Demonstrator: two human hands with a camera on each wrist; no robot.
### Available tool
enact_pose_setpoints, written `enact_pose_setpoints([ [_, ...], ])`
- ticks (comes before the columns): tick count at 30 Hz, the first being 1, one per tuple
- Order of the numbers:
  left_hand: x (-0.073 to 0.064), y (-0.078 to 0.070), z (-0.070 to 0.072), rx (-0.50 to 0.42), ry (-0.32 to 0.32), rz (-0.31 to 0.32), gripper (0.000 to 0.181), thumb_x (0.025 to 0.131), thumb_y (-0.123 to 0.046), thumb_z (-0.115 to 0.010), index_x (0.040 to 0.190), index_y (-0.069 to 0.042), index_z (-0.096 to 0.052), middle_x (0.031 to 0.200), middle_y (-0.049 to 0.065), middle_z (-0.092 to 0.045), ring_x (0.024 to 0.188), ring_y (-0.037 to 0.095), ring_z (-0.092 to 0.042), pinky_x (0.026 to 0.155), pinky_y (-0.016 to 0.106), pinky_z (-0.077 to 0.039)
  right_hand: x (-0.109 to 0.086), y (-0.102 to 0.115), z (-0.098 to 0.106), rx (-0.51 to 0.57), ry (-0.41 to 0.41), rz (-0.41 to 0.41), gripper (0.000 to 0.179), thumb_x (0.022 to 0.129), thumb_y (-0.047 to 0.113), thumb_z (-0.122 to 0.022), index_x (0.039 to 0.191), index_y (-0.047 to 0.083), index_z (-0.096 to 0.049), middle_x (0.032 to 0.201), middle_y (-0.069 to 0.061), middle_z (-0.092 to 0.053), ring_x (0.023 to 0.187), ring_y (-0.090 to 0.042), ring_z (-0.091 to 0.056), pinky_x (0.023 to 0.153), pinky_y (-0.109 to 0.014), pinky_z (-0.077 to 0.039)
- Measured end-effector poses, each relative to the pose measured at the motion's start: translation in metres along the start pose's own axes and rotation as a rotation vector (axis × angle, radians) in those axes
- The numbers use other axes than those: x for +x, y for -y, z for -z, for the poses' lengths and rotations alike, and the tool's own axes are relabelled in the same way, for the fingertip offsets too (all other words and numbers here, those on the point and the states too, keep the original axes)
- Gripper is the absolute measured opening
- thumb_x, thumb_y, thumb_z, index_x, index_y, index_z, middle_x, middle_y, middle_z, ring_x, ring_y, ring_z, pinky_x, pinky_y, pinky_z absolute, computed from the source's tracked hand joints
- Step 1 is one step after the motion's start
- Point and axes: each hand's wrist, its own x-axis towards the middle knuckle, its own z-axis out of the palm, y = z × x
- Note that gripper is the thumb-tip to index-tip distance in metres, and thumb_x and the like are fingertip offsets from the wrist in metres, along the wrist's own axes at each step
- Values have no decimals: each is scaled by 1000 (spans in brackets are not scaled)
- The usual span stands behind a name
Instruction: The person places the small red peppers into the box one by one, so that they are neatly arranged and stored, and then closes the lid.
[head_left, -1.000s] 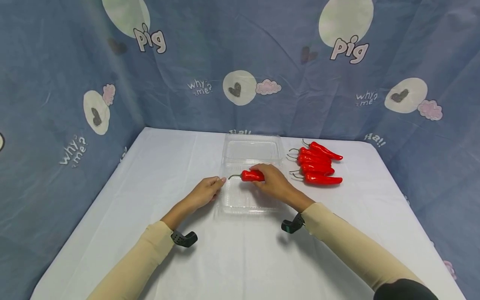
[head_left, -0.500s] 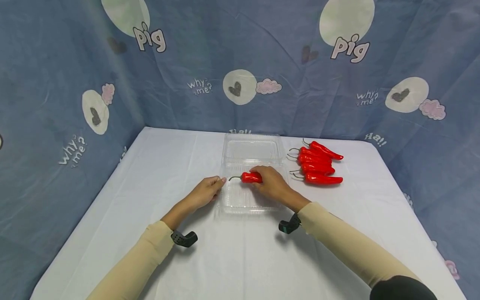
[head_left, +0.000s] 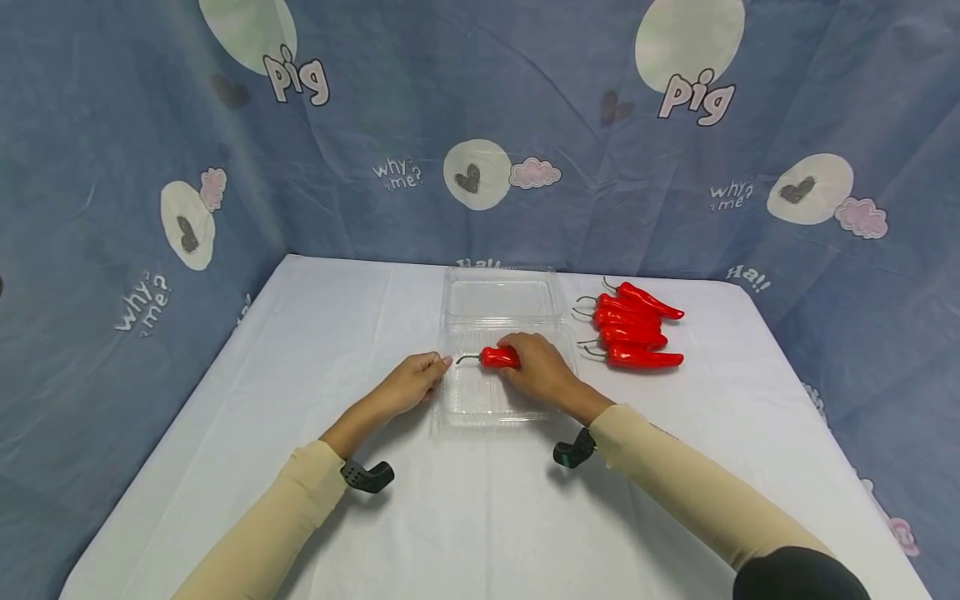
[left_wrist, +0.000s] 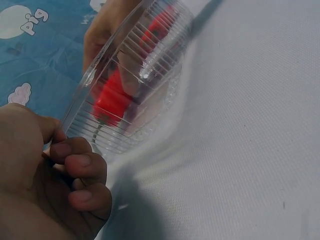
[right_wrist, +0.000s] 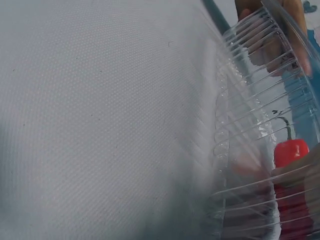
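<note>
A clear plastic clamshell container (head_left: 476, 402) lies unfolded on the white table, its lid (head_left: 501, 298) at the back. My left hand (head_left: 409, 385) pinches the left rim between thumb and curled fingers, as the left wrist view shows at the container's ribbed wall (left_wrist: 117, 142). Over the base, my right hand (head_left: 542, 371) grips a red chili pepper (head_left: 498, 357) from above, its stem pointing left. Seen through the clear wall in the right wrist view, the pepper's stem end (right_wrist: 290, 151) shows while fingers cover part of its body. I cannot tell whether the pepper touches the container floor.
Several more red chili peppers (head_left: 636, 337) lie in a loose column to the right of the container, stems mostly leftward. A white cloth (head_left: 480, 517) covers the table. A blue printed curtain (head_left: 585, 208) stands behind and along the sides.
My right hand has shifted slightly left, and its fingers now cover more of the pepper. The left hand keeps its place on the container's rim. The other peppers have not moved.
</note>
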Motion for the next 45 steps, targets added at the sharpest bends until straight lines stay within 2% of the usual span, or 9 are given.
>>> enact_pose_setpoints([
  [25, 0, 2, -1, -7, -3, 16, 42, 109, -29, -47, 72, -10, -42, 61, -2, -41, 54, 13, -36, 50, 24, -31, -2, -2, -5, -30, 22, -5, 48, 86, 15, -80, 131, 10, -63, 127, -7, -65, 110, -24, -56, 97, -38, -48],
  [45, -1, 1, -2, -11, -19, 9, 41, 109, -30, -47, 73, -10, -43, 60, -3, -40, 53, 12, -35, 49, 24, -30, -6, -3, 3, -13, 61, -17, 53, 87, 21, -81, 135, 12, -60, 132, -6, -62, 117, -23, -54, 101, -40, -46],
])
